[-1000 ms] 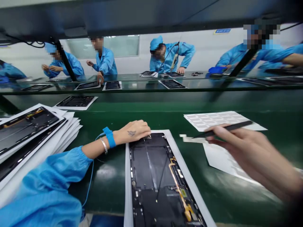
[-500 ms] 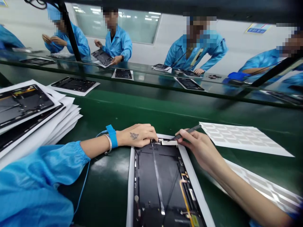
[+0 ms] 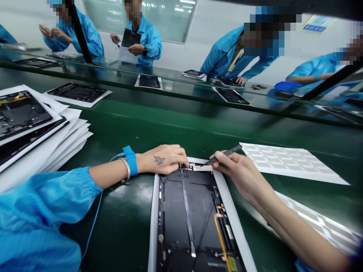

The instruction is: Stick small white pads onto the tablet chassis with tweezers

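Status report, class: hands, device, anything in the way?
Left hand covering far-left corner of device. Right hand gripping tweezers, tip at white strip along far edge. Nothing visibly blocking the strip.

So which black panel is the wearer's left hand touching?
The panel in the middle foreground: the left hand touches its far edge, near the dark pointed tool. The others are stacked at left, farther back, or held by a co-worker.
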`<state>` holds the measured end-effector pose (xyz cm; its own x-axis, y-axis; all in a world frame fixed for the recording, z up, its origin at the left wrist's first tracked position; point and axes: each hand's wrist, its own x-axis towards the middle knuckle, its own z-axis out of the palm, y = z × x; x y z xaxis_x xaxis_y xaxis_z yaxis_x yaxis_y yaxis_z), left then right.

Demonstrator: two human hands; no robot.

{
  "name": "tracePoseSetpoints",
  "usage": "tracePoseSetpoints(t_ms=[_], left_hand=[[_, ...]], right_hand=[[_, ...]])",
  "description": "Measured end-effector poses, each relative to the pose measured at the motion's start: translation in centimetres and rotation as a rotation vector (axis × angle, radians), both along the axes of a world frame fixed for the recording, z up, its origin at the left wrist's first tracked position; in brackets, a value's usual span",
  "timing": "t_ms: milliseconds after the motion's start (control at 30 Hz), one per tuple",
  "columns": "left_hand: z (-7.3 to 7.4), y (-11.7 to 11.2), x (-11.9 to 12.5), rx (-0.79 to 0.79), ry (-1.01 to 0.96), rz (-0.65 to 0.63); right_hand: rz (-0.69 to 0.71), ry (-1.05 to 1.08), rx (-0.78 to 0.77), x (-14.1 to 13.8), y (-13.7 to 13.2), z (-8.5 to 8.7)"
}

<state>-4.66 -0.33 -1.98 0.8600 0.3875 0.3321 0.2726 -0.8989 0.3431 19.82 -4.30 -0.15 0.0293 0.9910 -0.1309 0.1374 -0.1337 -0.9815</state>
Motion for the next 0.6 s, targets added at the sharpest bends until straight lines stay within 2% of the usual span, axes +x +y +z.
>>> tracePoseSetpoints(t_ms=[600], left_hand=[[0.30,-0.19,-0.01,0.013,-0.010,0.004]], right_hand=[[-0.004,0.015,-0.009,0.02,-0.02,-0.04]])
